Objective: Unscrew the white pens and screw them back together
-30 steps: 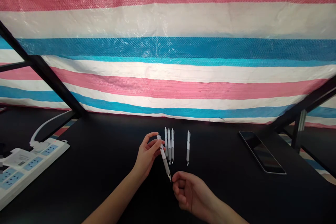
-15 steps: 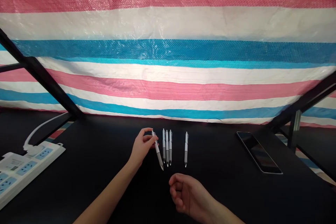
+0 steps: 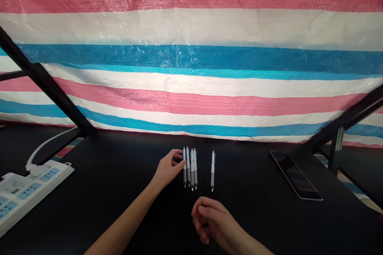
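Note:
My left hand (image 3: 171, 168) pinches the upper part of a white pen (image 3: 184, 173) with a grey grip between thumb and fingers. The pen lies at the left end of a close row, against similar pens (image 3: 192, 167). All point their tips towards me. Apart from the row, to its right, lies one more pen (image 3: 212, 171) of the same kind. My right hand (image 3: 212, 221) hovers nearer to me, below the pens, fingers loosely curled and holding nothing.
Everything lies on a black table (image 3: 125, 151). At the left is a white power strip (image 3: 38, 191) with a plugged-in cable. A dark phone (image 3: 296, 175) lies at the right. Black bars (image 3: 56, 91) slope up on both sides, and a striped plastic sheet (image 3: 191, 103) hangs behind.
My left hand has moved slightly right, bringing its tilted pen straight and up against the row. My right hand has turned a little, its thumb closer to the index finger.

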